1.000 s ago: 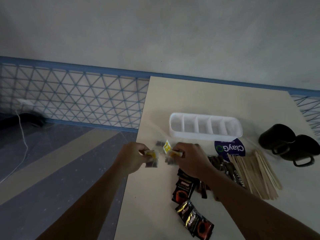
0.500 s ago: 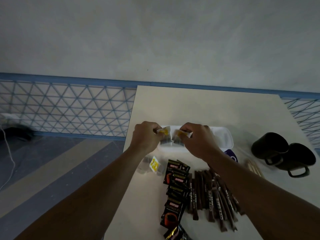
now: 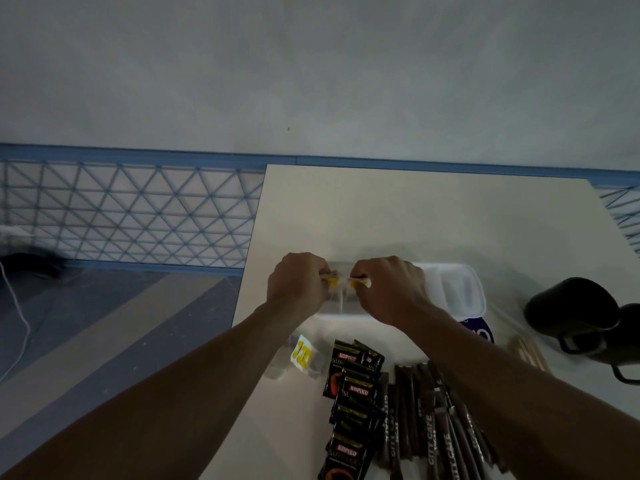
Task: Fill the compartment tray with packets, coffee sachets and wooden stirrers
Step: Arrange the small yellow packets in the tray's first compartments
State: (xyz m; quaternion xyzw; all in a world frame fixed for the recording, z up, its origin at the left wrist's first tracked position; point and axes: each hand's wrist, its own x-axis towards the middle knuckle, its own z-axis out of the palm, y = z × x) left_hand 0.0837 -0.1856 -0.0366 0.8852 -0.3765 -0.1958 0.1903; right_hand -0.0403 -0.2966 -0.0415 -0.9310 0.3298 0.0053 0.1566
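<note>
Head view: 2 yellow-tagged packets [image 3: 329,278] are held over the left end of the white compartment tray [image 3: 462,292]. 1 is pinched in the curled fingers of the left hand [image 3: 299,285], 1 in those of the right hand [image 3: 389,289], knuckles nearly meeting. Whether either is inside a compartment cannot be told. A 3rd packet [image 3: 304,355] is seen on the table [image 3: 381,209], beside the Kopiko sachets [image 3: 353,393] and City Cafe sticks [image 3: 433,431]. Wooden stirrers [image 3: 530,351] are glimpsed near 2 black mugs [image 3: 575,317].
</note>
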